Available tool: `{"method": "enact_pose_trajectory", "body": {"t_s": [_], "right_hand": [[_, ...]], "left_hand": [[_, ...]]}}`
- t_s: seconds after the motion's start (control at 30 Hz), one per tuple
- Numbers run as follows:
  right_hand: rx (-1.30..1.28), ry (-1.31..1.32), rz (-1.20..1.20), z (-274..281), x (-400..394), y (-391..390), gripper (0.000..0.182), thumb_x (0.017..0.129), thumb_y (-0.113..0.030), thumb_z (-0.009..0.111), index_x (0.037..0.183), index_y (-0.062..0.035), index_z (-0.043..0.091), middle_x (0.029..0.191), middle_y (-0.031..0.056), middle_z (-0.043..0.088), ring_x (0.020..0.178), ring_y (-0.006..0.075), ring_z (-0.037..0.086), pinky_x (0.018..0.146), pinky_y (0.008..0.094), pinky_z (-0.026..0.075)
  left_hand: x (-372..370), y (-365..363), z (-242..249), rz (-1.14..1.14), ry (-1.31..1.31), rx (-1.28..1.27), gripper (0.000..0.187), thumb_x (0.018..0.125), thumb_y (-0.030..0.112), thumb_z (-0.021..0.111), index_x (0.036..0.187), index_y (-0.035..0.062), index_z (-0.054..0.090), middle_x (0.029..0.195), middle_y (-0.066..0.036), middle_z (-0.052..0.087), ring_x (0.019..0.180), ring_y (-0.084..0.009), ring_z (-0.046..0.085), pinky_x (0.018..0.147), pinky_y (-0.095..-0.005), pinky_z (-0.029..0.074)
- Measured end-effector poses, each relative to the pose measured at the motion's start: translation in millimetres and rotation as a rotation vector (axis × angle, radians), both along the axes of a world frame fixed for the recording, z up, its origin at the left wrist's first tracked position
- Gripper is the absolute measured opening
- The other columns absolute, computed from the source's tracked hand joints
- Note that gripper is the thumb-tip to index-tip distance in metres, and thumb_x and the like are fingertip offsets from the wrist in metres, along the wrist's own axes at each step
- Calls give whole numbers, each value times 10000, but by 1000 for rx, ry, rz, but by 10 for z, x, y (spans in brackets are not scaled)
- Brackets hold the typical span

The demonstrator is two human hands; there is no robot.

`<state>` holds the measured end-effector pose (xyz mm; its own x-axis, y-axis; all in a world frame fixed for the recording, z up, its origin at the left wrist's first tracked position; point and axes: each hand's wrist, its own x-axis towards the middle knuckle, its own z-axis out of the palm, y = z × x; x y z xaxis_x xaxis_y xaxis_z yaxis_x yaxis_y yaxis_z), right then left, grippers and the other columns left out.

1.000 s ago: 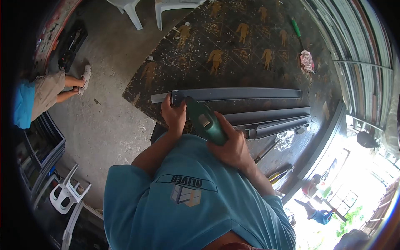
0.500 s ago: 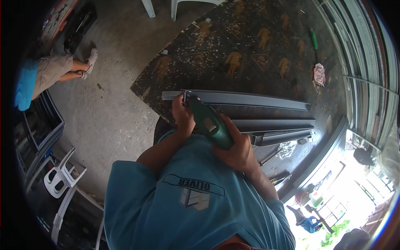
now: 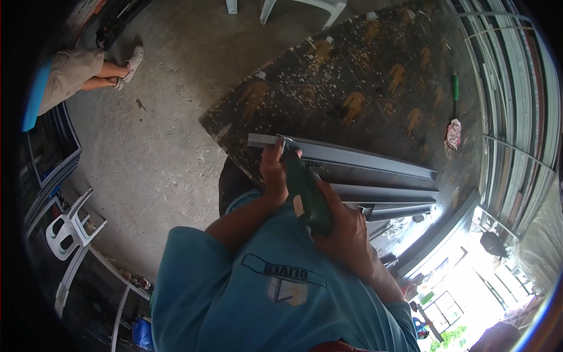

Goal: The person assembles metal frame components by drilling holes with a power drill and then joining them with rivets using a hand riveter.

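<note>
Right hand [image 3: 346, 226] is wrapped around the rear of a green drill [image 3: 305, 190], a smooth plastic body with a pale label, fingers clamped on its grip. Drill nose meets the left end of a grey rail [image 3: 352, 157], a long straight metal profile with a matte finish. Left hand [image 3: 274, 169] grips the same end of the rail, fingers closed on it just beside the drill nose. Two more grey profiles [image 3: 381, 199] lie parallel, nearer the body. All rest on a dark bench [image 3: 328, 88], worn surface printed with tan figures and strewn with pale chips. Concrete floor [image 3: 158, 146] is rough and grey. Against the frame half a second back: grips unchanged; rail, hands and drill sit lower and further right in view, rail more tilted.
</note>
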<state>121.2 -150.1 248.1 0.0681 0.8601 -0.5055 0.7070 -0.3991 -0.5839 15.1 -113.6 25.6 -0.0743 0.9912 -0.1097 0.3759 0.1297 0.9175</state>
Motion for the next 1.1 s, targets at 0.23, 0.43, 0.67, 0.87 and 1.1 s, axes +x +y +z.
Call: {"method": "enact_pose_trajectory", "body": {"t_s": [0.23,0.43,0.67,0.87,1.1], "right_hand": [[-182,-13,28,143,-85,361,867,661,-130,701,1444,-140,327,896,216,644,767,409,660,698,488,541],[-315,-28,129,162,-26,468,919,646,-157,724,1462,-136,301,924,206,623,722,387,660,654,471,549],[-333,-22,171,187,10,535,904,645,-187,747,1451,-125,342,893,183,626,680,344,665,584,435,551],[-374,-8,123,145,11,554,866,627,-192,789,1392,-55,405,1032,200,666,925,356,679,789,432,543],[-120,-43,153,177,-42,472,821,745,-375,762,1447,-163,392,1016,227,661,840,407,662,688,523,522]], "left_hand": [[-13,-13,-85,13,-33,65,467,735,132,819,1149,5,641,942,-121,596,840,-265,611,730,-348,495],[-1,-16,-90,23,-63,0,459,746,130,819,1156,18,645,905,-95,581,767,-218,599,655,-331,491],[23,-79,-114,51,-96,-29,426,768,112,802,1157,27,650,886,-89,563,768,-207,596,655,-311,484],[-31,-17,-4,32,-289,-156,518,856,159,707,1324,76,502,898,-121,553,835,-238,616,729,-342,506],[-49,-71,-125,20,-109,73,599,767,148,793,1315,183,553,882,-99,575,750,-251,623,629,-339,513]]}}
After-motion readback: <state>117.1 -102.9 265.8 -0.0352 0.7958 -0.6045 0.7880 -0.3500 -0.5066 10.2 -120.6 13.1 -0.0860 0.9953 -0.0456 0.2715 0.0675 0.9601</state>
